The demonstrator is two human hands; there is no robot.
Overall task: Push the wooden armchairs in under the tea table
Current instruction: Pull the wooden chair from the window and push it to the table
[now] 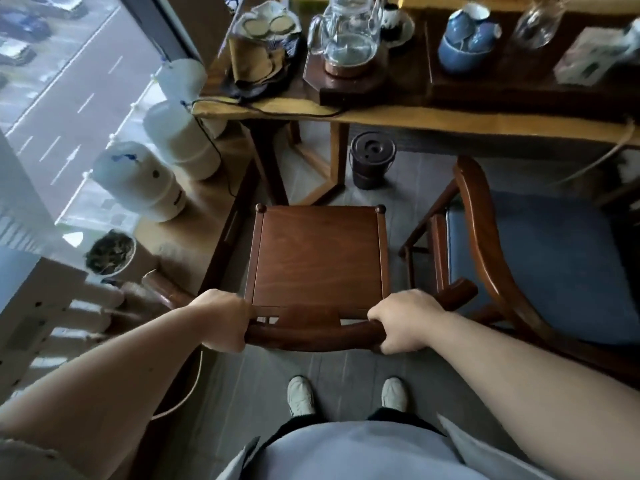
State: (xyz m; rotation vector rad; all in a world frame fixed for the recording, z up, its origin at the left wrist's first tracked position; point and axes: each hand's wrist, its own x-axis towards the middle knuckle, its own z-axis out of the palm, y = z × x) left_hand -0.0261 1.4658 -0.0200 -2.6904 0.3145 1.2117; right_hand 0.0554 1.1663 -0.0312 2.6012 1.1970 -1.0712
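Note:
A dark wooden armchair (317, 254) with a bare square seat stands directly before me, its front edge a short way short of the tea table (433, 121). My left hand (221, 320) and my right hand (403, 322) both grip its curved back rail, one at each end. A second wooden armchair (481, 237) with a blue cushion stands to the right, close beside the first and angled, also outside the table. The table's wooden legs (334, 161) rise just beyond the first chair's front.
A small dark lidded bucket (372, 161) sits on the floor under the table edge. Several white water jugs (173, 136) line the window ledge at left. Glass kettle (348, 36), blue cups (465, 39) and cloths crowd the tabletop. A cord hangs from the table's left corner.

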